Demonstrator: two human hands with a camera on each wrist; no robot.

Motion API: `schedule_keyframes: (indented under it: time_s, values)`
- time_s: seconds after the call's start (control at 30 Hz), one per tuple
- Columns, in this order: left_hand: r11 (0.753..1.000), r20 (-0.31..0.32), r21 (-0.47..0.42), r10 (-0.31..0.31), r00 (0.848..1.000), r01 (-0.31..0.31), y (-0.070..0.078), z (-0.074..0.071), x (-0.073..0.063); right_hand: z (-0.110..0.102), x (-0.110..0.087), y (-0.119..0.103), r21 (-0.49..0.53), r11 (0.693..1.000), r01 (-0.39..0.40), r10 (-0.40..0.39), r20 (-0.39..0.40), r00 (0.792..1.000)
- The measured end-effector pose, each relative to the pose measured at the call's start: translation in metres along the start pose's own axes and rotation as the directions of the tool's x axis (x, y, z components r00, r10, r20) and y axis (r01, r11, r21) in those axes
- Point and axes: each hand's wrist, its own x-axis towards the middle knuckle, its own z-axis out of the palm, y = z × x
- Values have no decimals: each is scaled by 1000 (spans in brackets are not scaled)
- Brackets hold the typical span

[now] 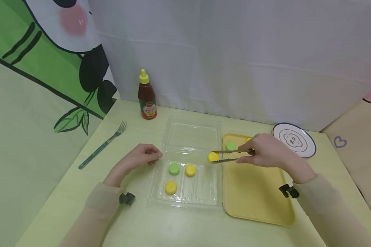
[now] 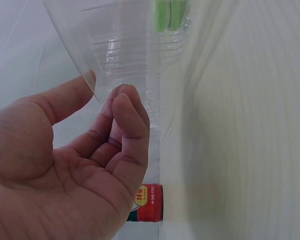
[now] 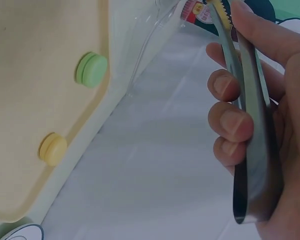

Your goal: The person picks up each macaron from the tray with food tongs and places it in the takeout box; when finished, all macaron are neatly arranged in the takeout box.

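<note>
My right hand (image 1: 264,151) grips metal tongs (image 3: 257,130), whose tips pinch a yellow macaron (image 1: 213,157) above the right side of a clear plastic container (image 1: 205,202). A green macaron (image 1: 174,168) and two yellow macarons, one at the front left (image 1: 171,187) and one in the middle (image 1: 190,170), lie inside the container. At its left edge, near the hinge, my left hand (image 1: 143,155) holds the plastic between thumb and curled fingers. In the left wrist view, the container's corner sits between the fingertips (image 2: 125,102).
Right of the container lies a yellow tray (image 1: 256,192) with a green macaron (image 3: 92,70) and a yellow macaron (image 3: 53,149) near its far edge. A plate (image 1: 293,140) stands behind it. The container's open lid (image 1: 191,133), a sauce bottle (image 1: 147,97) and a fork (image 1: 103,145) are beyond and left.
</note>
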Motion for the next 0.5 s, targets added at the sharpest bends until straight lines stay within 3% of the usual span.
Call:
schedule_keyframes:
  time_s: [0.5]
  values:
    - [1000,2,0,7,1000,-7,1,0,-1,18,16,-22,11,994,110,-110,10,994]
